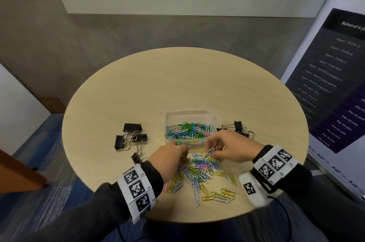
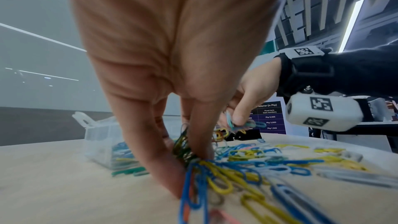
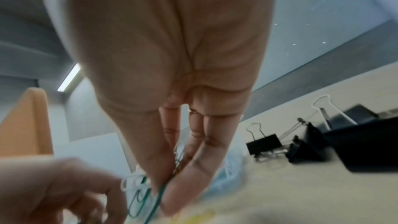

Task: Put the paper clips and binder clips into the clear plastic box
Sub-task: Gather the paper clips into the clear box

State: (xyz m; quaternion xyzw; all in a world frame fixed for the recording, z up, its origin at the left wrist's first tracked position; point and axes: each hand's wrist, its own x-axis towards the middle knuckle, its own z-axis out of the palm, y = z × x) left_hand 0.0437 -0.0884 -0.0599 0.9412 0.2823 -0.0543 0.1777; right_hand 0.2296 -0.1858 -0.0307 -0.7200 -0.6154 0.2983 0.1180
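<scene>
The left hand [image 1: 167, 159] has its fingers [image 2: 200, 142] curled down into the near pile, pinching a bunch of coloured wire paper clips [image 2: 183, 147] against the round pale wooden bench [image 1: 138, 87]. The right hand [image 1: 235, 149], just beside it, pinches a few more clips [image 1: 210, 151] between thumb and fingers [image 3: 193, 173], lifted a little above the pile. Under and behind both sets of fingers, toward the person, lies the loose pile of blue, yellow, white, green and pink paper clips [image 1: 205, 178], spread flat on the bench. Just beyond the fingertips stands the clear plastic box [image 1: 189, 117], open and already partly filled with coloured clips. To the left of the left fingers, apart from the box, lies a group of black binder clips with silver wire handles [image 1: 131, 136]; another group of black binder clips [image 1: 238, 128] lies beyond the right fingers, close beside the box's right end. Both wrists carry white bands printed with black square markers [image 1: 136, 188] over dark sleeves.
</scene>
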